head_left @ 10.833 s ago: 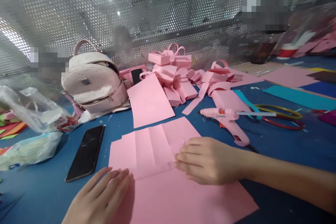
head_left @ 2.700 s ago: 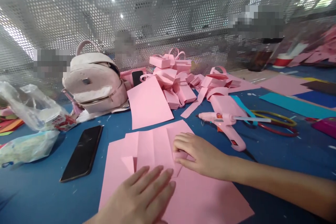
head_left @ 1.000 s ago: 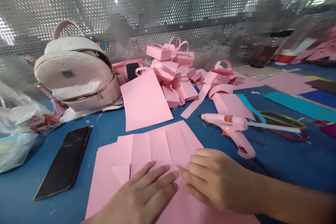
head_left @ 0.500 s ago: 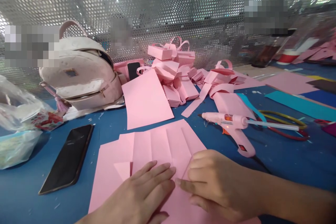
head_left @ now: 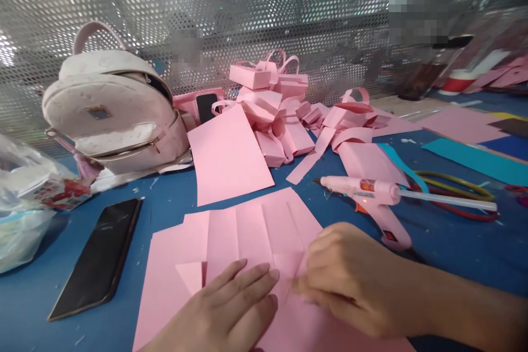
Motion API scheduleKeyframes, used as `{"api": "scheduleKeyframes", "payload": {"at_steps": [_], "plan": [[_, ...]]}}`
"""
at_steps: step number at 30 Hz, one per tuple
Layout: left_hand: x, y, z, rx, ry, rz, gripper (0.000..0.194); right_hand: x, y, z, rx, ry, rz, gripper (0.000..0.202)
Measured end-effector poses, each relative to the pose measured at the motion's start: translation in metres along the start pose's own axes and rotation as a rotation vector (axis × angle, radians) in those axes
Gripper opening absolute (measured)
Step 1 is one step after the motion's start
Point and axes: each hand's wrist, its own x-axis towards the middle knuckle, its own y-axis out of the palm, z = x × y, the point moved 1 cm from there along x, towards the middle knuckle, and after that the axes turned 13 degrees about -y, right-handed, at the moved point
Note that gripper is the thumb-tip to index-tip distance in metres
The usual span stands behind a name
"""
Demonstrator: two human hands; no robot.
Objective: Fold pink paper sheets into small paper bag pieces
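A pink sheet of paper (head_left: 223,236) with several upright crease lines lies in front of me on top of other pink paper (head_left: 159,264). My left hand (head_left: 225,308) rests flat on it, fingers stretched out and pointing to the right. Beside it, my right hand (head_left: 346,280) is closed, with curled fingers on a folded part of the creased sheet; its fingertips are slightly blurred. A small triangular flap (head_left: 192,275) stands folded at the sheet's left. Right of the sheet lies a pink hot glue gun (head_left: 371,192) with a clear glue stick in its back.
A black phone (head_left: 97,258) lies at left, near a plastic bag (head_left: 20,236) and a pale backpack (head_left: 115,110). Behind the sheet are a plain pink sheet (head_left: 231,157) and a pile of pink paper boxes (head_left: 276,104). Blue paper strips (head_left: 474,165) lie at right.
My right hand has shifted slightly up, and a folded edge of the sheet now shows between my hands. My left hand stays flat. The view has turned slightly.
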Motion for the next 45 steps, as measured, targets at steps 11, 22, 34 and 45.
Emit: {"api": "scheduleKeyframes", "payload": {"at_steps": [11,22,34,45], "plan": [[-0.003,-0.005,-0.002,-0.141,-0.062,0.044,0.047,-0.002,0.018,-0.016,-0.239,-0.081,-0.272,0.03],[-0.006,-0.014,-0.007,-0.062,-0.022,-0.07,0.05,0.003,0.022,-0.012,0.023,-0.092,-0.166,0.03],[0.001,-0.045,0.025,-0.083,-0.391,-0.065,0.021,0.003,0.02,-0.013,-0.109,-0.187,-0.197,0.026],[-0.013,-0.052,0.059,-0.498,-0.646,0.334,0.011,0.001,0.016,-0.021,-0.047,-0.011,-0.263,0.017]]}}
